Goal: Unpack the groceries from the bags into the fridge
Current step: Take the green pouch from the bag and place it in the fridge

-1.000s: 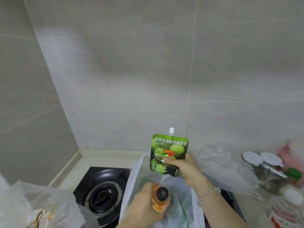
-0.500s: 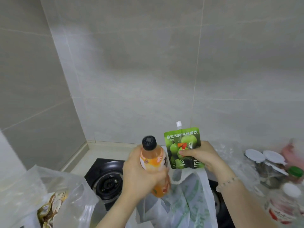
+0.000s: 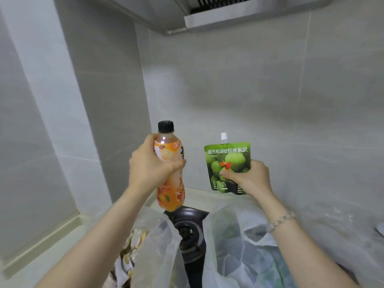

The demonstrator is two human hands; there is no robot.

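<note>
My left hand (image 3: pixel 150 166) grips an orange juice bottle (image 3: pixel 170 188) with a black cap, held upright above the stove. My right hand (image 3: pixel 248 178) pinches a green spouted drink pouch (image 3: pixel 227 161) printed with limes, raised beside the bottle. Below them lie two translucent plastic grocery bags: one (image 3: pixel 234 250) under my right arm with green print inside, and one (image 3: pixel 149 246) under my left arm holding a patterned packet. No fridge is in view.
A black gas burner (image 3: pixel 190 227) sits between the two bags on the pale counter (image 3: pixel 52 246). Grey tiled walls close the corner behind and to the left. A range hood (image 3: pixel 239 15) hangs overhead.
Both hands rose higher with the bottle and the pouch, well clear of the bags. The view swung left and upward, bringing in the range hood and losing the jars on the right.
</note>
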